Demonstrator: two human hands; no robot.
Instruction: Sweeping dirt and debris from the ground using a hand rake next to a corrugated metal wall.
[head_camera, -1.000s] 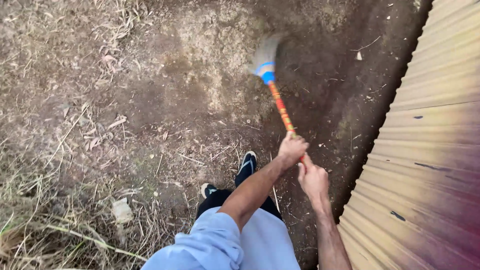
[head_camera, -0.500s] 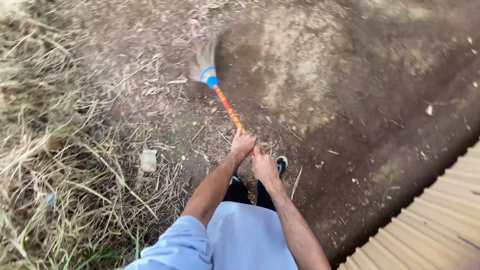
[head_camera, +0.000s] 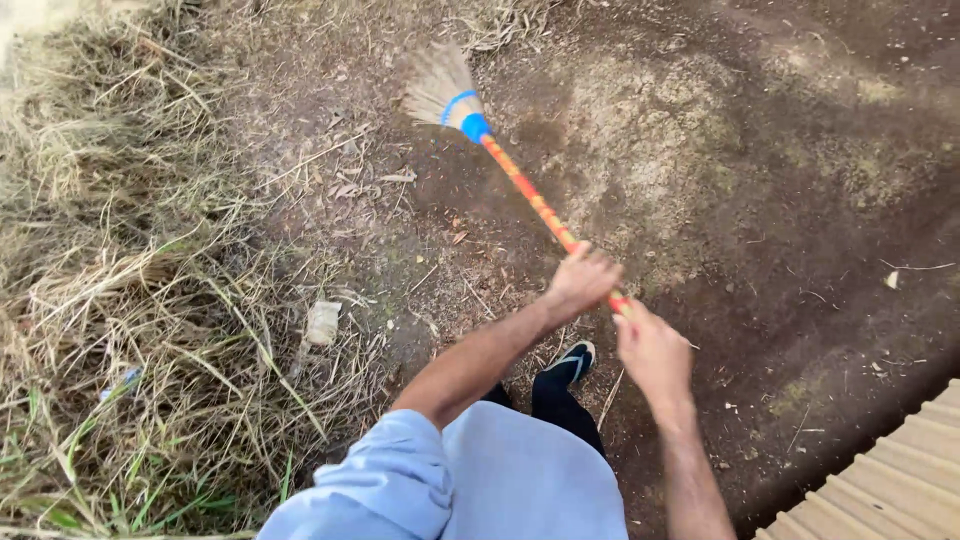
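since the earlier frame, the broom (head_camera: 520, 185) has been swung farther left toward the dry grass (head_camera: 130, 300). its handle is clenched by the left hand (head_camera: 583, 280) ahead and the right hand (head_camera: 655, 352) behind, keeping the bristles low on the far dirt.

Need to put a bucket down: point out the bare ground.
Bare soil lies right of the broom, up to the corrugated sheet. Left is crowded: dry grass and a pale scrap. Both hands grip the handle.
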